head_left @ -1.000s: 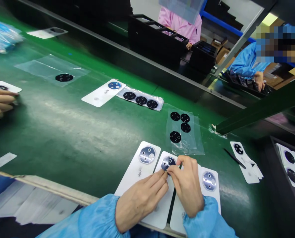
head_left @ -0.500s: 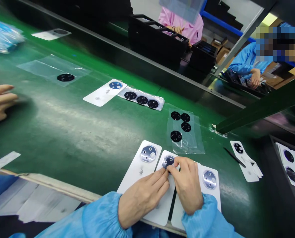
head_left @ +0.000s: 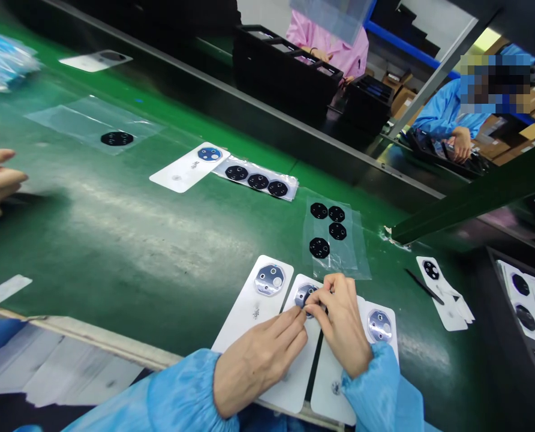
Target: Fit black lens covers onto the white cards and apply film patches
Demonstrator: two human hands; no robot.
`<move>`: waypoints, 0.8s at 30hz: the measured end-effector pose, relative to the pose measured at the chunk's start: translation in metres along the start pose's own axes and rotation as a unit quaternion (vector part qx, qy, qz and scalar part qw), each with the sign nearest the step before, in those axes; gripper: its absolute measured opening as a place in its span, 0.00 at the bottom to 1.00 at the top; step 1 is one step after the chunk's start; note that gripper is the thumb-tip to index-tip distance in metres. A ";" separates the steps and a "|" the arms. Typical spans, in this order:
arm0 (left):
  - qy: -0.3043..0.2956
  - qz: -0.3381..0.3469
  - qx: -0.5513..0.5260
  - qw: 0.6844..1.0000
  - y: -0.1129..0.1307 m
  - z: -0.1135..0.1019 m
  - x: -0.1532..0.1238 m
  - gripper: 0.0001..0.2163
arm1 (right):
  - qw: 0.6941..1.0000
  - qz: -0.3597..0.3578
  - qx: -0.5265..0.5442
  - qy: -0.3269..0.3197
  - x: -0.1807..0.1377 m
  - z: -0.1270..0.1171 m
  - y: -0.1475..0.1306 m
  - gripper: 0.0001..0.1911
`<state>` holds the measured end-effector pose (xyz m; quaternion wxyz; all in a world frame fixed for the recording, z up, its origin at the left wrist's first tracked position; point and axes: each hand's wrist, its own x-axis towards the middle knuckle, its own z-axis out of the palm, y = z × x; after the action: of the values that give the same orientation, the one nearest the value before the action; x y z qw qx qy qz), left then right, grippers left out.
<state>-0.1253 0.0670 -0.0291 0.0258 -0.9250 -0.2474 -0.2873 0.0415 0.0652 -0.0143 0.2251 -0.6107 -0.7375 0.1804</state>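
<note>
- On the tabletop (head_left: 159, 264), the left hand (head_left: 261, 360) is staying on the middle white panel (head_left: 301, 377), fingers lying together;
- the right hand (head_left: 345, 327) is arching higher than before, fingers pinching narrow at the panel's silvery disc (head_left: 302, 293); whether they are holding anything, I cannot tell;
- beyond, black discs (head_left: 319, 248) are lying unmoved.

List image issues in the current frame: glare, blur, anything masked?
Head view: pale glare streaks the green tabletop left of centre; head view: the co-worker's hand at the left edge looks soft; head view: the wearer's left hand and right hand look fairly sharp; head view: a pixelated block masks a head, upper right.
</note>
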 end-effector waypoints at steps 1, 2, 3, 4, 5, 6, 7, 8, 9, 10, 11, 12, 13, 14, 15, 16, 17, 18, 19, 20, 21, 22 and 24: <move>0.002 0.001 0.003 1.000 0.000 0.000 0.000 0.18 | 1.000 0.004 0.005 0.007 0.000 0.002 0.001 0.07; 0.002 0.002 0.005 1.000 0.000 0.000 0.000 0.18 | 1.000 0.008 0.011 0.016 0.000 0.003 0.001 0.06; 0.002 0.002 0.006 1.000 -0.001 0.000 0.000 0.18 | 0.999 0.012 0.017 0.028 0.000 0.003 0.002 0.06; 0.001 0.002 0.007 1.000 -0.001 0.001 0.000 0.18 | 0.999 0.016 0.021 0.040 -0.001 0.002 0.002 0.06; -0.001 0.002 0.007 1.000 -0.001 0.001 -0.001 0.18 | 0.998 0.017 0.019 0.052 -0.001 0.002 0.001 0.06; -0.003 0.003 0.008 1.000 -0.001 0.001 -0.001 0.18 | 0.998 0.014 0.012 0.060 -0.003 0.001 0.000 0.06; -0.004 0.004 0.010 1.000 -0.001 0.001 -0.001 0.18 | 0.998 0.005 0.002 0.064 -0.004 0.000 -0.001 0.07; -0.005 0.006 0.012 1.000 -0.001 0.002 -0.001 0.18 | 0.998 -0.006 -0.011 0.064 -0.005 0.000 -0.002 0.08; -0.006 0.007 0.016 1.000 0.000 0.002 -0.001 0.18 | 0.998 -0.019 -0.023 0.063 -0.006 0.001 -0.003 0.09; -0.006 0.007 0.019 1.000 0.000 0.002 -0.001 0.18 | 0.997 -0.032 -0.033 0.059 -0.006 0.001 -0.004 0.10; -0.006 0.008 0.022 1.000 0.000 0.002 -0.001 0.18 | 0.997 -0.042 -0.040 0.055 -0.006 0.001 -0.005 0.11; -0.007 0.008 0.023 1.000 0.000 0.002 -0.001 0.18 | 0.996 -0.048 -0.043 0.054 -0.006 0.001 -0.005 0.11; -0.009 0.008 0.021 1.000 0.000 0.002 -0.001 0.18 | 0.996 -0.049 -0.045 0.055 -0.005 0.001 -0.005 0.10; -0.010 0.009 0.020 1.000 0.000 0.002 -0.002 0.18 | 0.996 -0.052 -0.047 0.059 -0.005 0.001 -0.005 0.10; -0.011 0.010 0.019 1.000 0.000 0.003 -0.002 0.17 | 0.995 -0.054 -0.049 0.066 -0.004 0.001 -0.005 0.10; -0.013 0.010 0.019 1.000 0.000 0.003 -0.002 0.17 | 0.994 -0.055 -0.053 0.071 -0.004 0.000 -0.004 0.10; -0.014 0.011 0.020 1.000 0.000 0.003 -0.003 0.17 | 0.994 -0.056 -0.058 0.075 -0.003 0.000 -0.004 0.11; -0.015 0.012 0.021 1.000 0.000 0.003 -0.003 0.17 | 0.993 -0.058 -0.063 0.075 -0.003 0.000 -0.004 0.11; -0.016 0.012 0.021 1.000 0.000 0.003 -0.003 0.17 | 0.993 -0.059 -0.065 0.074 -0.003 0.001 -0.004 0.11; -0.018 0.012 0.021 1.000 0.000 0.003 -0.004 0.17 | 0.994 -0.057 -0.063 0.072 -0.003 0.001 -0.004 0.11; -0.020 0.012 0.020 1.000 0.000 0.003 -0.004 0.17 | 0.994 -0.056 -0.061 0.071 -0.003 0.002 -0.004 0.11; -0.020 0.012 0.020 1.000 0.000 0.003 -0.004 0.17 | 0.994 -0.057 -0.060 0.072 -0.003 0.003 -0.004 0.11; -0.019 0.011 0.020 1.000 0.000 0.002 -0.003 0.17 | 0.995 -0.054 -0.055 0.071 -0.001 0.003 -0.003 0.12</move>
<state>-0.1260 0.0658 -0.0324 0.0431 -0.9324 -0.2430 -0.2642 0.0379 0.0634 -0.0151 0.2523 -0.5929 -0.7602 0.0834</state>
